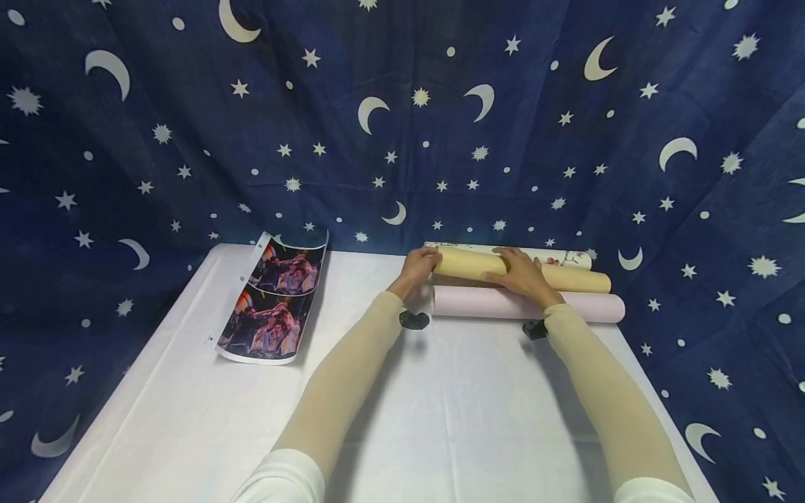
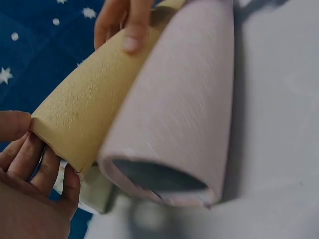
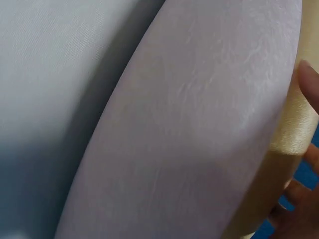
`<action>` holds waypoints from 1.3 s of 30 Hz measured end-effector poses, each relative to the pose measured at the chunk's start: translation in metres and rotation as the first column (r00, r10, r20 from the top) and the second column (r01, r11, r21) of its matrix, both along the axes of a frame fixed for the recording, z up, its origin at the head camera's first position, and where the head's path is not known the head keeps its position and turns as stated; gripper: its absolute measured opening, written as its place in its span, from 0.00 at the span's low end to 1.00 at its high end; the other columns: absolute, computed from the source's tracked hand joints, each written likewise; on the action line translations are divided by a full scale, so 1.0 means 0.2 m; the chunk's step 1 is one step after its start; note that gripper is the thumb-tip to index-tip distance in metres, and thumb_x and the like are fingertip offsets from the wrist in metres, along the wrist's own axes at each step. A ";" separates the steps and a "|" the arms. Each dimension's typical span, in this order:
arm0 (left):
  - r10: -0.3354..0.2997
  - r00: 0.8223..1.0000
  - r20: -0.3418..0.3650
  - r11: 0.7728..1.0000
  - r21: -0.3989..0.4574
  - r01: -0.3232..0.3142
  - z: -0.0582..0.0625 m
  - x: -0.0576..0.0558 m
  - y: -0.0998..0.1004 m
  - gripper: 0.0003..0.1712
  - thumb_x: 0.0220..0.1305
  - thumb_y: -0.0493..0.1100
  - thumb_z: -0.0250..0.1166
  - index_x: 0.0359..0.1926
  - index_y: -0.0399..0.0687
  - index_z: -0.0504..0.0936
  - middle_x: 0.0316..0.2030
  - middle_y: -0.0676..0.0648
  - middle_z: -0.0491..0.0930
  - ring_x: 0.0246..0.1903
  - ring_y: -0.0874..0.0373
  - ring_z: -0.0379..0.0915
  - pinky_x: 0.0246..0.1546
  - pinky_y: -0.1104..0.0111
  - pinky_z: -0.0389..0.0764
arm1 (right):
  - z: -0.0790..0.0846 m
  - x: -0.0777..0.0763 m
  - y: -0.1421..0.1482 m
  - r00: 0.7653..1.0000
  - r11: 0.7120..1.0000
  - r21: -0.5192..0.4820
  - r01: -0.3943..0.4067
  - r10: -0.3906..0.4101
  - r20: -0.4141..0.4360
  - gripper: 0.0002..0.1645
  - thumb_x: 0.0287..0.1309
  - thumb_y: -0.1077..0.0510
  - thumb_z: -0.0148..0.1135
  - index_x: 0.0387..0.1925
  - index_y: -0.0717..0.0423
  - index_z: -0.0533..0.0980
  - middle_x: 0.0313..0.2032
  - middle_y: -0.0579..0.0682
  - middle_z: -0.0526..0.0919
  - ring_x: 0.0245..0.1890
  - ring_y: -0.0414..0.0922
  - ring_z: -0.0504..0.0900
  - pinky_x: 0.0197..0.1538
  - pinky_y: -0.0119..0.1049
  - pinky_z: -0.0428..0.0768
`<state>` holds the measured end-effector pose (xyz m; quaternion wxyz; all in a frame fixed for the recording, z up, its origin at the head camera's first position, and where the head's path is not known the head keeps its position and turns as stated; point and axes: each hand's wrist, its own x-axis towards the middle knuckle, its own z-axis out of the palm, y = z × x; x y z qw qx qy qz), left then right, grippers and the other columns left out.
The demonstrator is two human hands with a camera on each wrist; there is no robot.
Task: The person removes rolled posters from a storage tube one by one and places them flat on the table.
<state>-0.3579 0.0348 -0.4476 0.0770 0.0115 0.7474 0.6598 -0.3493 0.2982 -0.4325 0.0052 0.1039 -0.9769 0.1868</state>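
Observation:
A yellow wallpaper roll (image 1: 468, 263) lies between a pink roll (image 1: 484, 302) and a white floral roll (image 1: 574, 259). At its left end my left hand (image 1: 418, 268) grips it; in the left wrist view, the thumb is at the edge and the fingers (image 2: 49, 169) are curled underneath. My right hand (image 1: 523, 274) holds the same roll near its middle, thumb on the near side and fingers over the far side. The pink roll's hollow end faces the left wrist camera. Much of the floral roll is hidden behind the yellow one.
Two joined prints (image 1: 277, 300) with curling edges lie on the left of the white-covered table (image 1: 440, 419). A dark blue curtain (image 1: 428, 119) with moons and stars hangs right behind the table. A black wrist device (image 1: 414, 321) sits under the left wrist.

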 end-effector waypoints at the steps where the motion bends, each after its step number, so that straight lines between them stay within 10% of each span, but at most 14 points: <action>1: -0.004 1.000 -0.008 1.000 0.010 0.005 0.02 0.00 0.01 0.21 0.69 0.47 0.59 0.60 0.47 0.79 0.59 0.47 0.79 0.53 0.57 0.74 0.51 0.68 0.76 | 0.00 0.00 0.01 1.000 1.000 0.008 -0.006 0.006 -0.004 0.52 0.54 0.30 0.64 0.73 0.50 0.60 0.72 0.62 0.60 0.72 0.65 0.55 0.68 0.76 0.39; 16: 0.006 0.997 -0.079 0.993 0.116 0.004 0.16 0.05 0.07 0.19 0.69 0.44 0.61 0.57 0.41 0.80 0.63 0.48 0.76 0.61 0.54 0.74 0.54 0.67 0.78 | 0.03 0.02 0.08 0.983 0.991 0.069 -0.117 0.125 -0.132 0.52 0.53 0.37 0.69 0.74 0.45 0.56 0.63 0.64 0.69 0.63 0.63 0.66 0.65 0.67 0.54; 39: -0.048 0.989 -0.141 0.981 0.180 0.073 0.34 0.23 0.01 0.22 0.69 0.43 0.59 0.61 0.38 0.75 0.64 0.45 0.75 0.64 0.54 0.70 0.64 0.65 0.73 | 0.28 0.21 0.05 0.911 0.983 0.150 -0.103 0.154 -0.383 0.47 0.50 0.42 0.74 0.70 0.39 0.64 0.58 0.62 0.73 0.58 0.63 0.69 0.59 0.63 0.59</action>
